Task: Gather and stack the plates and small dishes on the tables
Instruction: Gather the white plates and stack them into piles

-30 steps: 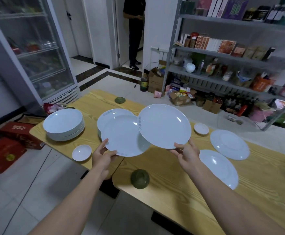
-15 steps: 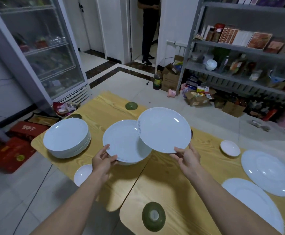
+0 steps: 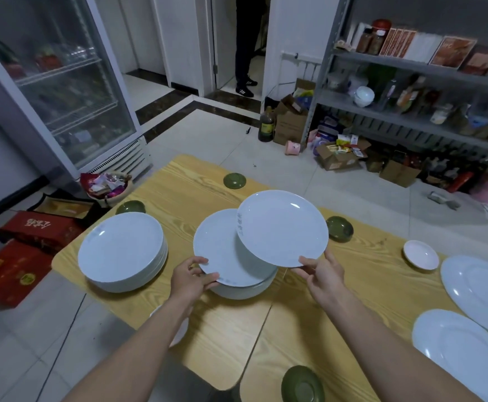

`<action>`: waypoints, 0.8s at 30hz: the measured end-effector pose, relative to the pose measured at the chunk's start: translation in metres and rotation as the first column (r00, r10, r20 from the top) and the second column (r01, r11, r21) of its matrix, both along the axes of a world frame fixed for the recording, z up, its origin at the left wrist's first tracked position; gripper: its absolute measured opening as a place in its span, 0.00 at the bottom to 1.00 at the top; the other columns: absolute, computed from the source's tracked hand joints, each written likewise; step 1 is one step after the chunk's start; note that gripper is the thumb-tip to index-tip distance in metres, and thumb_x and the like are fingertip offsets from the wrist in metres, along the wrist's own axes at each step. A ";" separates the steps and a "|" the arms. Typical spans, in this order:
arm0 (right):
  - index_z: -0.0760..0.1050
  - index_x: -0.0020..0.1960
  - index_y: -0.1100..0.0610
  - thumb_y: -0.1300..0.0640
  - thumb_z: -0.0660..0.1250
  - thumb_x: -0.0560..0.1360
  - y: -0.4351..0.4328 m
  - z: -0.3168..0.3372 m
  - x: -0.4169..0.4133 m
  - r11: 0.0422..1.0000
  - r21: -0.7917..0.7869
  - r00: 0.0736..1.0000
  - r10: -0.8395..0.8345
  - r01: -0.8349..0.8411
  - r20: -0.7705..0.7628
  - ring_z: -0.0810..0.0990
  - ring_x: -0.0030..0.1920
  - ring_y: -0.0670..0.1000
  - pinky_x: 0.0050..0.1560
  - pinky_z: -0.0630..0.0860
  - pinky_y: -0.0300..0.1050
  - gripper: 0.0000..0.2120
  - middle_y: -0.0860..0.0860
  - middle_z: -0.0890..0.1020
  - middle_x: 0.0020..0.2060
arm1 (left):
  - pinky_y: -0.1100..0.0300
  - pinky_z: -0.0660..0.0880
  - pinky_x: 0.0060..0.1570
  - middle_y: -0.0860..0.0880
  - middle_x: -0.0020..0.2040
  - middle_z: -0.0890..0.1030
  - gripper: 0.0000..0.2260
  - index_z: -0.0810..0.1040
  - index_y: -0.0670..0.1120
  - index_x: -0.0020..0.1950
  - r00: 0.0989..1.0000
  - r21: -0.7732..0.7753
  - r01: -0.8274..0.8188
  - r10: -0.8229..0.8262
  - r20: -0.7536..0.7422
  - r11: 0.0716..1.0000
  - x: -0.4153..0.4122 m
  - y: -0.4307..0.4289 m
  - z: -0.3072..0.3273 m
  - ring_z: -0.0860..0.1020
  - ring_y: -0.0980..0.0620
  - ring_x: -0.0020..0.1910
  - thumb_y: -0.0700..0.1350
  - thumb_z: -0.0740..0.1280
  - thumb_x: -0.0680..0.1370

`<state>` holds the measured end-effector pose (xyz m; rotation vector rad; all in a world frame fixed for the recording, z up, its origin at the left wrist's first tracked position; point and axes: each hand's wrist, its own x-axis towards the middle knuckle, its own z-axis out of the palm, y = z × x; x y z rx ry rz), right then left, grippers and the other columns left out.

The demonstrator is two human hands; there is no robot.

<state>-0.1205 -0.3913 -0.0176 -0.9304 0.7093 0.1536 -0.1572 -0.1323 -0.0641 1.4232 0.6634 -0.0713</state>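
upper plate [image 3: 283,227] overlaps lower plate [image 3: 216,252] | stack [image 3: 121,250] left | green dish [image 3: 339,228] behind

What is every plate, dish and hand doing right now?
Left hand, grips the lower plate's rim.
Right hand, pinches the upper plate's rim.
Upper plate, held up, tilted.
Lower plate, over the middle stack; contact unclear.
Left stack, piled on the table, untouched.
Oval plates, lying singly, unstacked.
White dish, upright, alone.
Near green dish, upside down.
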 end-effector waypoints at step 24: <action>0.60 0.79 0.56 0.75 0.69 0.73 0.081 -0.027 -0.015 0.955 -0.256 0.988 0.134 -0.149 -0.075 0.87 0.41 0.59 0.50 0.83 0.60 0.39 0.58 0.77 0.65 | 0.62 0.77 0.38 0.43 0.43 0.81 0.14 0.77 0.42 0.49 0.976 0.098 0.217 -0.219 0.002 0.971 0.010 0.070 -0.029 0.80 0.49 0.41 0.35 0.78 0.68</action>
